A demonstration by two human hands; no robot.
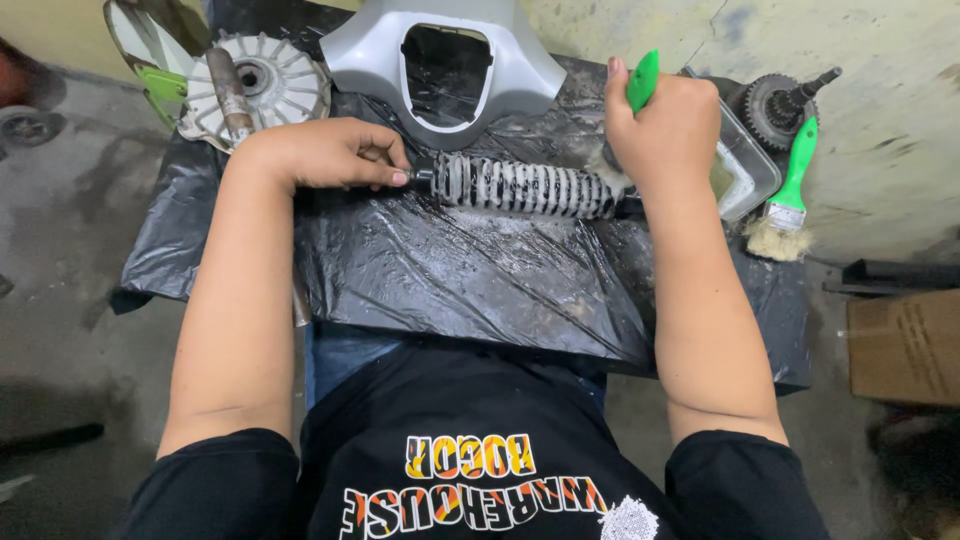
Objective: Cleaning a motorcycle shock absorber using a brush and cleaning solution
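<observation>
Shock absorber [525, 187] lies across black plastic sheeting [450, 270], between both hands: the left hand [325, 152] clamps its left end, the right hand [665, 125] grips a green-handled brush [640, 85] at its right end. Its coil spring looks pale and soapy. Behind sit a grey cover [445, 55], a finned wheel [262, 85], a clear tray [745, 170] and a second brush [790, 195].

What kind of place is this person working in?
Probably a small motorbike repair workshop. A coil-spring shock absorber lies on black plastic sheeting, with a finned metal wheel part, a grey plastic body cover and a gear shaft around it.
</observation>
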